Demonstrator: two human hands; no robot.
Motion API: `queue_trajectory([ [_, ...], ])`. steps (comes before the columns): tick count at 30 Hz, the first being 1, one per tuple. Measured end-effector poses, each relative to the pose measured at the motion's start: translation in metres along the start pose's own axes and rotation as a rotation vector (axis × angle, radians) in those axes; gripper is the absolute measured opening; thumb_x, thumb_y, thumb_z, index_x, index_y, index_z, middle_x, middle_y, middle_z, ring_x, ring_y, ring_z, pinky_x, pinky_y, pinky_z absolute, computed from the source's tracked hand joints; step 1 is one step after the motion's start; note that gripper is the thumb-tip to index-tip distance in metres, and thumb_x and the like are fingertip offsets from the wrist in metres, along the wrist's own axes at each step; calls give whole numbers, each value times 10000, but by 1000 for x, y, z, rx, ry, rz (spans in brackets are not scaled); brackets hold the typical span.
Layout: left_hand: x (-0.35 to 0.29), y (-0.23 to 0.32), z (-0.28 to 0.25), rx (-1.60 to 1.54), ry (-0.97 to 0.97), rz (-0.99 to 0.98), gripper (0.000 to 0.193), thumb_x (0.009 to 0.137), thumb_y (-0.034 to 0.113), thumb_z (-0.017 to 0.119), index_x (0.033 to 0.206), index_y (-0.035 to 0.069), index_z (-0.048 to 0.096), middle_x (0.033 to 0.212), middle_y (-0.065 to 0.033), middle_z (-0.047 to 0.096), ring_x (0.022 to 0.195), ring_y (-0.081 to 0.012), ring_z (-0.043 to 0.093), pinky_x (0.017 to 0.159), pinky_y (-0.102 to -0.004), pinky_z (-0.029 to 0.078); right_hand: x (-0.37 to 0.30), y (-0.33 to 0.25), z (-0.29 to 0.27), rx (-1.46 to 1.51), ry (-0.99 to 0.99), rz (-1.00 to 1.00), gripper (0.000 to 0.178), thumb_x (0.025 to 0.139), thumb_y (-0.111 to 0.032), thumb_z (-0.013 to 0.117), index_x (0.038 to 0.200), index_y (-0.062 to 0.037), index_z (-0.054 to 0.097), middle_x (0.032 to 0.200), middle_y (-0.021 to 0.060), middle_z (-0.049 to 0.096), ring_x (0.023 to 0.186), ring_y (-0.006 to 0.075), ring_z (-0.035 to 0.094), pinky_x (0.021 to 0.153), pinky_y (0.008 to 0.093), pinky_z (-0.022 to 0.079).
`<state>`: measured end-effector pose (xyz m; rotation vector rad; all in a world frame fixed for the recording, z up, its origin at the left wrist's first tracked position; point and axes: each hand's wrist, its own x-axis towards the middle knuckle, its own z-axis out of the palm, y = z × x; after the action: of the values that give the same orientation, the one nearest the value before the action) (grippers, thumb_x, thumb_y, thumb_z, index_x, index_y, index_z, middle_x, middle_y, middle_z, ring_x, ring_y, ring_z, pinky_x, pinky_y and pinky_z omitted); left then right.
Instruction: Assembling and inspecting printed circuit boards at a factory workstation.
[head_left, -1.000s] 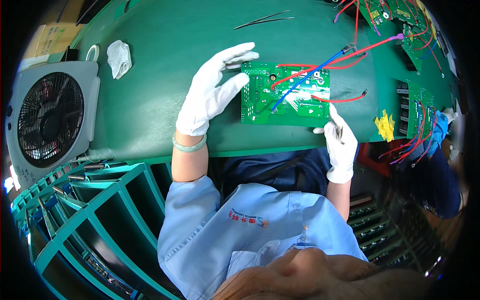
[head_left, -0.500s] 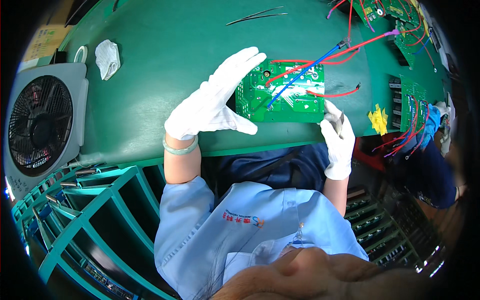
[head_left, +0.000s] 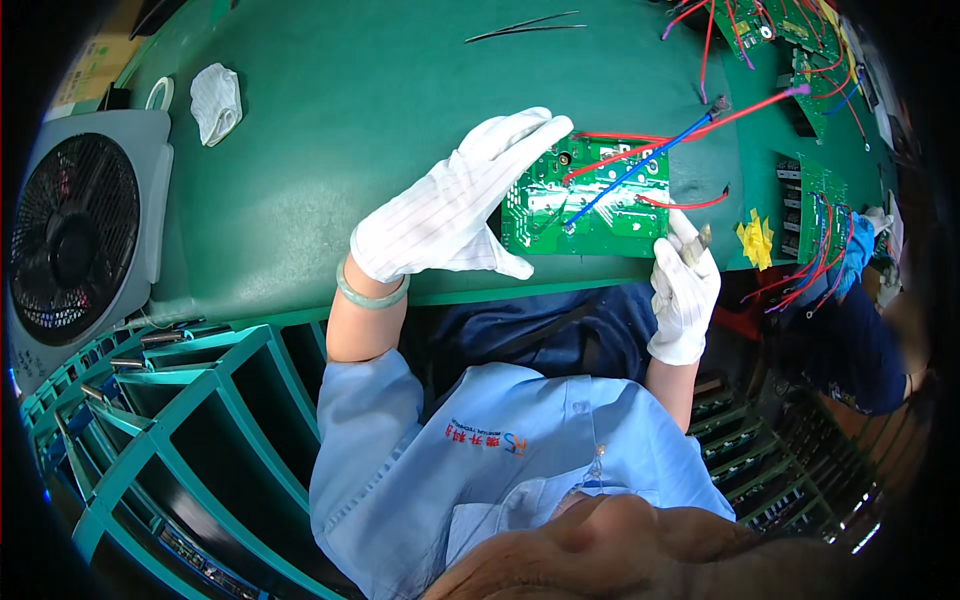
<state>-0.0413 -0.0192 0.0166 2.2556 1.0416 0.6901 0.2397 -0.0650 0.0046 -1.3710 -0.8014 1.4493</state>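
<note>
A green circuit board is in front of me on the worktable, with its soldered side up. Red wires and a blue wire rise from it. My left hand, in a white striped glove, clasps the board's left end, fingers over the far corner and thumb along the near edge. At the near right corner, my right hand, gloved too, grips the edge with bent fingers. Its fingertips look greyish, and part of that grip is hidden.
Black tweezers lie at the far side of the green table. To the left are a white cloth and a fan. Yellow tape and more wired boards are at right, near another person's blue-gloved hand.
The circuit board has shifted slightly to the right and nearer to me, its wires moving with it. My left hand has moved right along with it, and my right hand's fingers have shifted at the corner.
</note>
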Motion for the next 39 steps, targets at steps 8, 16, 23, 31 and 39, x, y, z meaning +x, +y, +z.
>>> queue_trajectory([
  [8, -1, 1, 2, -63, 8, 27, 1142, 558, 472, 819, 1465, 75, 251, 1432, -161, 345, 1281, -370, 381, 926, -415, 473, -9, 0, -5, 81, -50, -3, 521, 843, 52, 606, 1339, 71, 447, 897, -48, 530, 657, -25, 393, 558, 119, 258],
  [16, 4, 6, -2, -96, -36, 13, 1151, 577, 518, 829, 1453, 32, 262, 1466, -173, 334, 1342, -358, 345, 1092, -435, 307, -15, -4, -2, 39, -17, -43, 524, 831, 31, 612, 1332, 64, 463, 839, -52, 507, 634, -9, 387, 567, 131, 282],
  [23, 4, 0, 2, -138, -27, 31, 1174, 561, 498, 846, 1455, 28, 250, 1468, -173, 333, 1345, -355, 345, 1095, -429, 306, -12, 4, -18, -39, -79, -33, 535, 817, 37, 652, 1326, 40, 487, 914, -24, 556, 733, 7, 432, 664, 131, 342],
  [31, 2, 0, 1, -109, -31, 0, 1211, 549, 546, 831, 1456, 13, 231, 1461, -182, 333, 1334, -360, 349, 1095, -435, 300, -11, 11, -31, -412, 25, -336, 397, 842, 76, 603, 1233, 43, 538, 1156, 113, 594, 1023, 113, 566, 868, 240, 440],
  [39, 3, -3, 1, -130, -53, -14, 1268, 505, 614, 812, 1458, 17, 227, 1470, -180, 316, 1334, -359, 343, 1091, -437, 301, -7, 36, -24, -384, -116, -597, 280, 814, 111, 633, 1056, -1, 549, 1337, 241, 476, 1124, 224, 563, 914, 307, 473],
])
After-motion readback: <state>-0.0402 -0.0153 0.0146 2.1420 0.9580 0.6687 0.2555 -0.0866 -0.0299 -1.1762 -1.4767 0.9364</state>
